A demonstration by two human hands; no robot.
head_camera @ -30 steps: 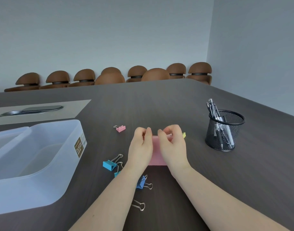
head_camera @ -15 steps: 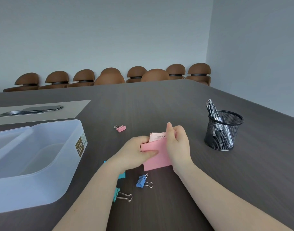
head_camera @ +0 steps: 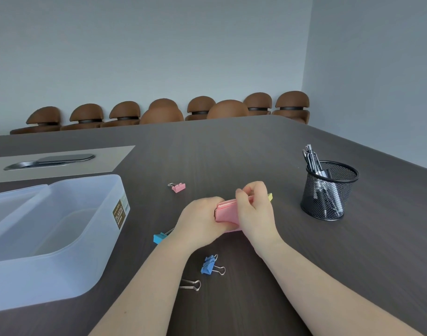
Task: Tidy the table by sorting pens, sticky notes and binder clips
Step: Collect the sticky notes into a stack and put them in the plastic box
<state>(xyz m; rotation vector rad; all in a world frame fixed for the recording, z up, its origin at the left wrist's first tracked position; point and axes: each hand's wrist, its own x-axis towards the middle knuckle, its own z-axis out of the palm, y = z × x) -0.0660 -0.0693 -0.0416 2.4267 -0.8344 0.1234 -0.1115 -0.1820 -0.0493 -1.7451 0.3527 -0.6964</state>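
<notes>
A pink pad of sticky notes [head_camera: 226,211] is held just above the dark table between both hands. My left hand [head_camera: 200,218] grips its left edge; my right hand [head_camera: 254,209] pinches its top right. A yellow item [head_camera: 270,196] peeks out behind my right hand. Binder clips lie loose on the table: a pink one [head_camera: 177,187] beyond the hands, a light blue one [head_camera: 160,237] partly under my left wrist, a darker blue one [head_camera: 209,265] and a wire-handled one [head_camera: 191,284] half hidden by my left forearm. Pens stand in a black mesh cup [head_camera: 327,190] at right.
A translucent plastic storage box [head_camera: 91,241] with an inner divider stands at the left. Behind it a grey inset panel with a metal cable cover [head_camera: 50,160] sits in the table [head_camera: 232,151]. Brown chairs [head_camera: 228,109] line the far edge.
The pink sticky notes went from lying flat on the table to being lifted and gathered into a closed pad between both hands. The clips near my left arm shifted slightly.
</notes>
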